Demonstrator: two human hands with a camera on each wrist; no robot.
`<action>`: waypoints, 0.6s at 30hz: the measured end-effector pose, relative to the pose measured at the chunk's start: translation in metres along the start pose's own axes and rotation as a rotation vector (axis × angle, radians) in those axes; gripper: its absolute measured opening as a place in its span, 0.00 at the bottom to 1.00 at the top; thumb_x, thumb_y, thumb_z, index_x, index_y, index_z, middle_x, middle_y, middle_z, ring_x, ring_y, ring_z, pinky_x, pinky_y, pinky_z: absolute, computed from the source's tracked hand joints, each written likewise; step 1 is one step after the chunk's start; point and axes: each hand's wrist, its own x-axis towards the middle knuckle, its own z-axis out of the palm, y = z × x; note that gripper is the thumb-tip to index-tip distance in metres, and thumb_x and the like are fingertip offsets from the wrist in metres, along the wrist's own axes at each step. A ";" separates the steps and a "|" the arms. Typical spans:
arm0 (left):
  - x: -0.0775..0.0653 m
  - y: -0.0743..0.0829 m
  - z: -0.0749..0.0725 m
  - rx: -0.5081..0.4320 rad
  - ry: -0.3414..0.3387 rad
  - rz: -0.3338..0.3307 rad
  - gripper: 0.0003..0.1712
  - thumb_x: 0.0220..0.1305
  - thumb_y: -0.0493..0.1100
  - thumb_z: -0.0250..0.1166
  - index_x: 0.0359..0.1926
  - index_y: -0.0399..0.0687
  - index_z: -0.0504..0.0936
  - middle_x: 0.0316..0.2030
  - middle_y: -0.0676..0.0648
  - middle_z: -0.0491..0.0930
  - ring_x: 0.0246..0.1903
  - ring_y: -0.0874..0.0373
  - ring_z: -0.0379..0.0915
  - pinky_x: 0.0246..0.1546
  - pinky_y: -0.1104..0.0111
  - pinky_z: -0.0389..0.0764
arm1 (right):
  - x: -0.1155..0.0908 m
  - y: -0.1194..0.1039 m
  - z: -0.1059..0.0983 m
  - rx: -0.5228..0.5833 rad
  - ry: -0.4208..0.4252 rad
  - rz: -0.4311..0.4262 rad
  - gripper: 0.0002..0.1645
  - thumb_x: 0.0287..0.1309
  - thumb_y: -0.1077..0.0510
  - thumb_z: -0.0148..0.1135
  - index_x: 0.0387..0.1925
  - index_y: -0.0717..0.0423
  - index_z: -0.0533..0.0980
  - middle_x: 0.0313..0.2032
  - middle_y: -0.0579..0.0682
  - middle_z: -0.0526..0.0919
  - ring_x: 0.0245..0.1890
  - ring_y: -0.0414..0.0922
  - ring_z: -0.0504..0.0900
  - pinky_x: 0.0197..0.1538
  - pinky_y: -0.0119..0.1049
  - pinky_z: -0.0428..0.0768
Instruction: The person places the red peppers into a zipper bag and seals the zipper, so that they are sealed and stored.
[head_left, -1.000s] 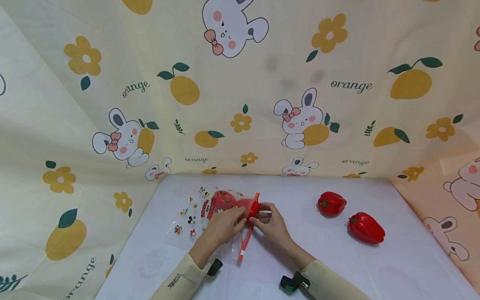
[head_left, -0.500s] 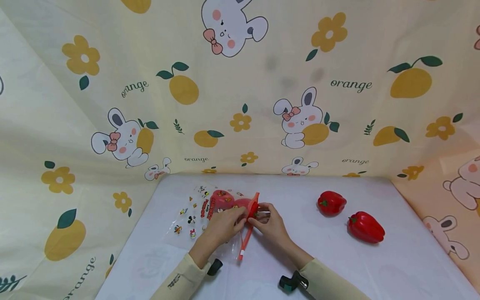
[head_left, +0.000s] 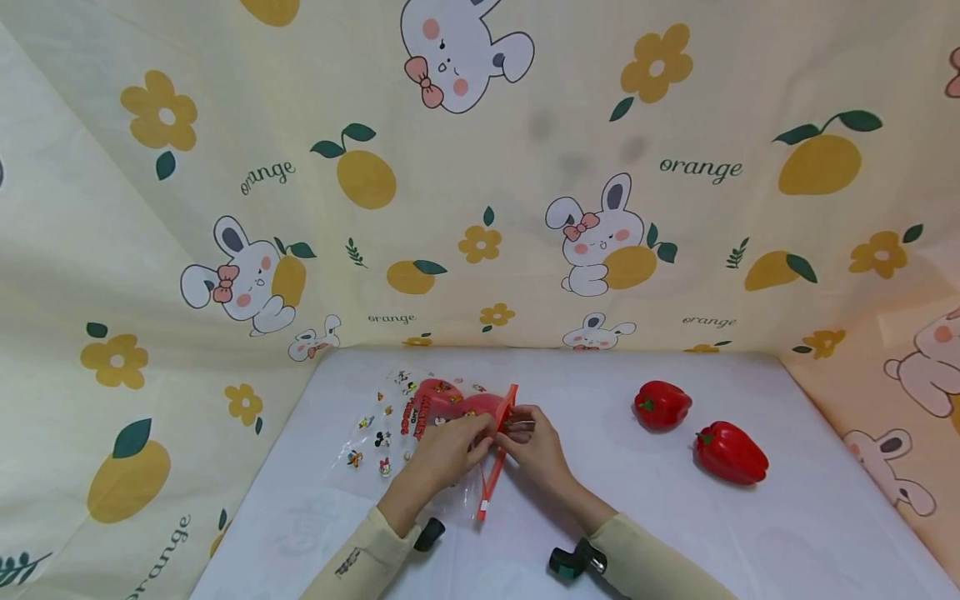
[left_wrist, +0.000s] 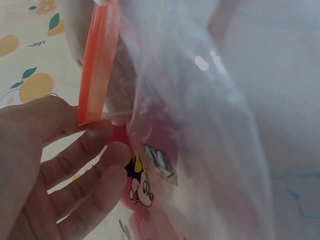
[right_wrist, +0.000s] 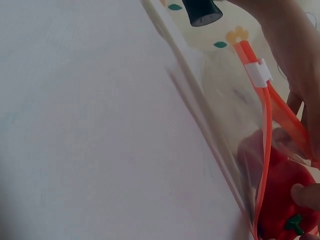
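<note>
A clear zip bag point(head_left: 384, 442) with cartoon prints lies on the table, its orange zip edge point(left_wrist: 97, 65) toward the right. Red shapes point(head_left: 442, 397) that look like bell peppers show through its plastic. My left hand point(head_left: 442, 457) pinches the zip edge between thumb and forefinger, its other fingers point(left_wrist: 90, 210) spread beside the bag. At the parted mouth my right hand point(head_left: 542, 454) holds a red bell pepper point(right_wrist: 281, 192), green stem facing outward. The thumb lies on the pepper; most of the pepper is inside the bag. The right hand's other fingers are partly hidden.
Two more red bell peppers point(head_left: 662, 406) lie on the right part of the white table point(head_left: 622, 500). A white slider point(right_wrist: 258, 73) sits near the zip's front end. A printed curtain point(head_left: 510, 167) stands behind the table.
My right hand has shifted slightly left, and the pepper has gone deeper into the bag, showing less in the head view. The left hand stays at the zip edge.
</note>
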 end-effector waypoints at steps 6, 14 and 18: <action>0.000 -0.001 0.002 0.006 0.007 0.010 0.05 0.76 0.48 0.69 0.46 0.62 0.80 0.30 0.61 0.75 0.26 0.66 0.70 0.20 0.72 0.69 | 0.003 0.000 0.005 -0.006 0.034 -0.022 0.30 0.59 0.69 0.78 0.59 0.69 0.73 0.51 0.65 0.84 0.49 0.61 0.87 0.52 0.41 0.87; 0.001 0.000 0.001 0.017 0.005 0.009 0.05 0.76 0.48 0.69 0.47 0.61 0.80 0.30 0.62 0.75 0.26 0.66 0.70 0.21 0.72 0.70 | 0.005 -0.002 0.011 0.021 0.058 -0.016 0.26 0.60 0.70 0.76 0.57 0.71 0.74 0.49 0.65 0.85 0.49 0.62 0.88 0.53 0.44 0.87; 0.001 0.000 0.002 0.013 -0.001 0.002 0.05 0.76 0.48 0.69 0.47 0.61 0.80 0.30 0.62 0.75 0.26 0.66 0.69 0.21 0.72 0.70 | 0.006 -0.002 0.013 0.036 0.059 -0.010 0.25 0.61 0.70 0.75 0.56 0.72 0.74 0.48 0.66 0.85 0.49 0.62 0.88 0.54 0.45 0.87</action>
